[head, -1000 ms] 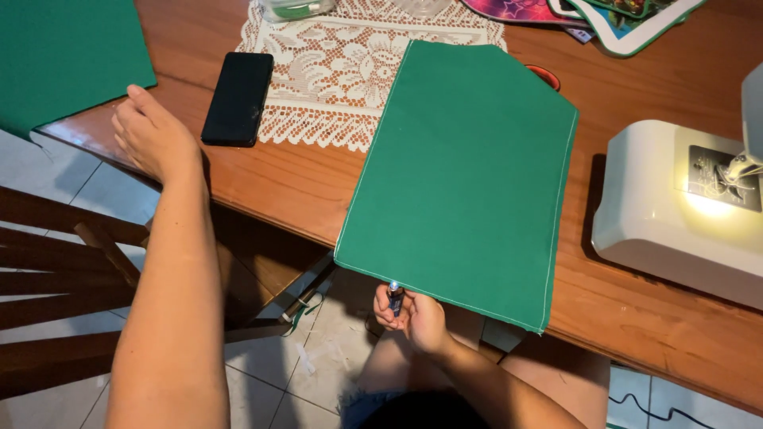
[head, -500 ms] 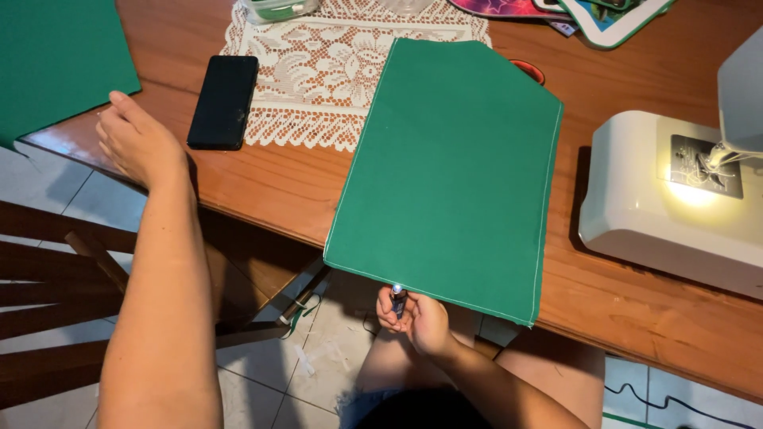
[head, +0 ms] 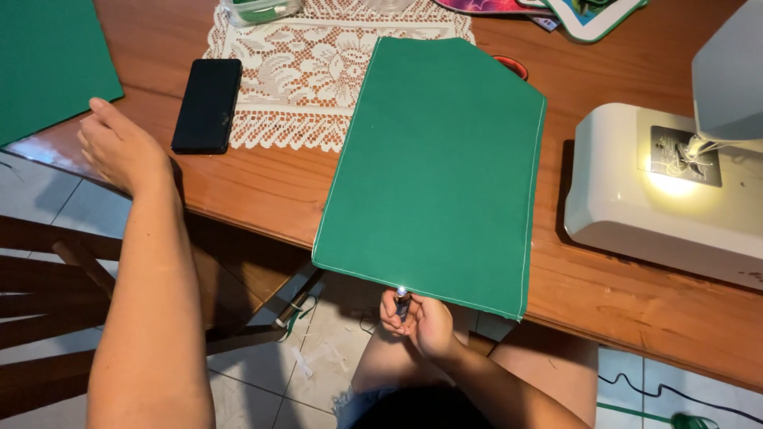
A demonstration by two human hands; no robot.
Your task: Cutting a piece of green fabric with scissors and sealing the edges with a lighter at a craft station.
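Fingers (head: 395, 311) of the right hand (head: 420, 322) are pinched shut around a small silvery metal tool (head: 401, 298), its tip touching the near hem of a flat green fabric panel with white stitched edges (head: 441, 171). That panel lies on the brown wooden bench (head: 270, 187), its near edge hanging over the bench's front. At ten o'clock from it, the left hand (head: 119, 147) rests on the bench edge, fingers loosely curled and holding nothing. Just beyond, at one o'clock from that hand, lies a black rectangular phone (head: 207, 104), partly on a white lace mat (head: 306, 75). At three o'clock from the panel stands a white sewing machine (head: 668, 195) with its lamp lit. Another green fabric sheet (head: 44, 59) lies at far left.
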